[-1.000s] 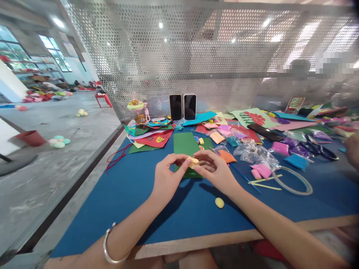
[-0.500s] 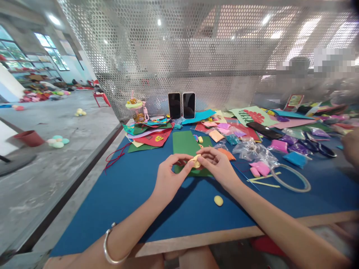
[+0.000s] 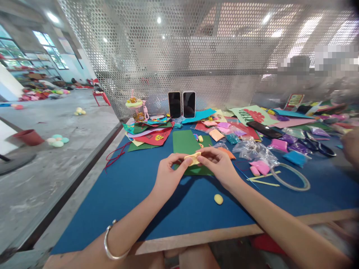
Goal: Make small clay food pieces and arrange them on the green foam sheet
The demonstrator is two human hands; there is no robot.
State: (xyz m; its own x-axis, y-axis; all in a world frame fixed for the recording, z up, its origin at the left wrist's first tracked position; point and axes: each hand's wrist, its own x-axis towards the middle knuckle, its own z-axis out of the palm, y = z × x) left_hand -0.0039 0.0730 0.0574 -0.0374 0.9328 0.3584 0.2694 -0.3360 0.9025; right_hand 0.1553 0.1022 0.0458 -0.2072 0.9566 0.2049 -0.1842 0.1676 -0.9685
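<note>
Counted: two black upright phones (image 3: 181, 105); one clear tape ring (image 3: 290, 177); two yellow clay lumps (image 3: 218, 199), one pinched, one loose on bench.

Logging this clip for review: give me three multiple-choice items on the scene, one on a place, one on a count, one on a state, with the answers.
1. Where does the loose yellow clay lump lie?
A. on the green sheet
B. on the blue table cover, nearer the wooden edge than the hands
C. on the floor

2. How many phones stand against the mesh panel?
A. one
B. two
C. four

3. How is the flat yellow clay piece held?
A. pinched between both hands
B. lying free on the table
C. in the left hand alone

Answers:
1 B: it rests on bare blue table cover.
2 B: two dark screens stand side by side.
3 A: the left hand and right hand each grip one end above the green sheet.
</note>
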